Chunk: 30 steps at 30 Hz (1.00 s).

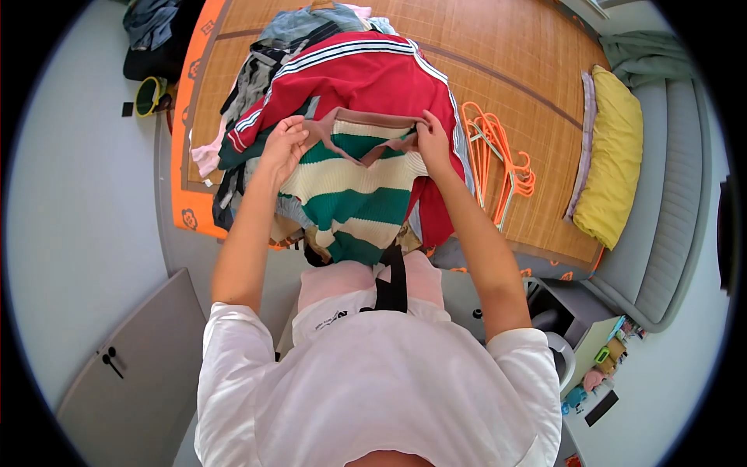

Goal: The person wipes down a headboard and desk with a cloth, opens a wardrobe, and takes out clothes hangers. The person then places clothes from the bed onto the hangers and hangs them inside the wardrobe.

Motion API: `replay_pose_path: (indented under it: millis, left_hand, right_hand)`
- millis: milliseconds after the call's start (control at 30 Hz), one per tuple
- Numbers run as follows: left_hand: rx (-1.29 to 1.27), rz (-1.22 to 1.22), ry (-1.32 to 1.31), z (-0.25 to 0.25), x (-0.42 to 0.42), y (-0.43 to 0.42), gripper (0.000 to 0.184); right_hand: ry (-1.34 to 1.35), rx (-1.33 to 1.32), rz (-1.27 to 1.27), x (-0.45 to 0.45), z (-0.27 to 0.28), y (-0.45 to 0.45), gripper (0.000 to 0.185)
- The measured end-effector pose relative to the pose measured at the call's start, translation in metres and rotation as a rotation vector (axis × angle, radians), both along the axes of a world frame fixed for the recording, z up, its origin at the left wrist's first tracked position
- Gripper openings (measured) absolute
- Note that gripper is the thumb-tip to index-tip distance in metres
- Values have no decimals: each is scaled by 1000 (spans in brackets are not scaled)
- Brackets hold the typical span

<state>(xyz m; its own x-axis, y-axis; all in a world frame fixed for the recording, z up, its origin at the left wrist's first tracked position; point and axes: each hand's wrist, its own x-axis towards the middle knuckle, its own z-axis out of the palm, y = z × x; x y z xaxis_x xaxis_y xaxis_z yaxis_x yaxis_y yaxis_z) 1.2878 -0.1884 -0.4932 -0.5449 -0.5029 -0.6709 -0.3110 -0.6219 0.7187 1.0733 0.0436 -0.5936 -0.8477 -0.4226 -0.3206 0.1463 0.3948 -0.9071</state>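
Between my hands hangs a green and cream striped knit sweater with a brownish-pink collar. My left hand pinches the collar at one end, and my right hand grips it at the other, so the neckline is stretched wide. The sweater's lower part drops past the bed's edge toward my legs. Just behind it, a red jacket with white and dark stripes lies across a heap of clothes. Part of that jacket is hidden by the sweater.
Several orange and white hangers lie on the bamboo mat, right of the heap. A yellow pillow sits by the grey padded headboard. A cluttered desk stands at the lower right, a grey door panel at the lower left.
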Motion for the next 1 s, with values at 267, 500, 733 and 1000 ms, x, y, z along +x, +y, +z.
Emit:
replay_pose_path:
  millis: [267, 500, 733, 1000]
  left_hand:
    - [-1515, -345, -349, 7, -25, 91, 47]
    - [-1541, -822, 47, -31, -93, 212, 46]
    - [-1338, -898, 67, -90, -165, 308, 35]
    - [-1247, -893, -27, -90, -171, 317, 29]
  right_hand:
    - [-211, -10, -139, 5, 3, 31, 46]
    - [-16, 225, -241, -20, -46, 163, 34]
    - [-17, 583, -280, -93, -88, 274, 43]
    - [-590, 7, -373, -108, -76, 258, 51]
